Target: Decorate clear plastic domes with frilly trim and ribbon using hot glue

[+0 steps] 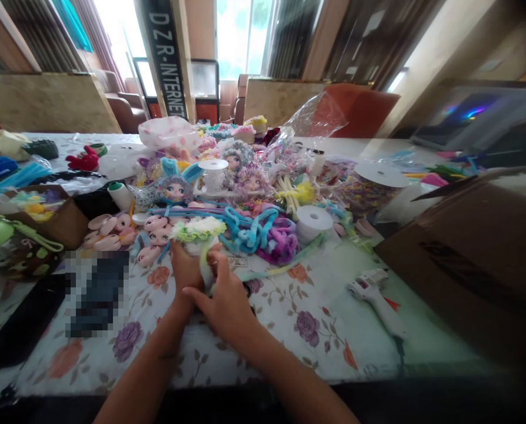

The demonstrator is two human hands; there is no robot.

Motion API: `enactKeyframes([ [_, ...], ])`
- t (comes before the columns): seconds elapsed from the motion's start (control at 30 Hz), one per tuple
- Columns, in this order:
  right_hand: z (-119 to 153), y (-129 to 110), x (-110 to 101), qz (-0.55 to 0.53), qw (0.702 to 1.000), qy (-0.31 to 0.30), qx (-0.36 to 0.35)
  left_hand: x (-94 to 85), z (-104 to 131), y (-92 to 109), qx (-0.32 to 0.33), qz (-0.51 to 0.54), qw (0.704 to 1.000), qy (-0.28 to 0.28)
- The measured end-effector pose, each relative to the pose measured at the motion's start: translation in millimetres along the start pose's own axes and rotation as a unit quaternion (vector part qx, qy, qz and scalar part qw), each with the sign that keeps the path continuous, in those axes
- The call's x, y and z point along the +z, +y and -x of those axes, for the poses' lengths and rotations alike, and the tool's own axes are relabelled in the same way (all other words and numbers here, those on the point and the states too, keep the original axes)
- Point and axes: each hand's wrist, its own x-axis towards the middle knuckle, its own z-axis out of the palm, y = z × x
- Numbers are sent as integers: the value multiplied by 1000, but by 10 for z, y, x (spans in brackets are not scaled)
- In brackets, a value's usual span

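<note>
Just below the middle of the head view, my left hand (187,272) is closed around a small white piece (195,244) with a frilly green and cream top (198,228). My right hand (221,288) is beside it, fingers bent and pinching a pale green-yellow ribbon (206,262) against the piece. That ribbon trails right across the cloth towards a white spool (315,221). Part of the held piece is hidden by my fingers. Blue fuzzy stems (249,229) lie just beyond my hands, and pink doll faces (157,229) rest to their left.
A white glue gun (378,300) lies on the flowered tablecloth (285,347) at right, beside a large cardboard box (479,253). Dolls, spools and plastic bags are heaped at the back. A small box (55,218) and a black item (25,321) are at left.
</note>
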Motion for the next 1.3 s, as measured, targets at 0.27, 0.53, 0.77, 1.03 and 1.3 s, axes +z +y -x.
enactKeyframes([
  [0.27, -124, 168, -254, -270, 958, -4, 93, -52, -15, 171, -71, 183, 980, -11],
  [0.53, -247, 195, -445, -232, 965, 4, 121, 28, 43, 167, -153, 274, 943, -113],
  [0.77, -222, 109, -259, 16, 986, 165, 25, 47, 93, 172, -213, 402, 871, -185],
  [1.03, -163, 230, -129, 57, 977, 203, -38, 28, 126, 160, -267, 446, 820, -238],
  [1.3, -145, 291, -108, 61, 972, 222, -54, 38, 131, 171, -284, 433, 820, -244],
])
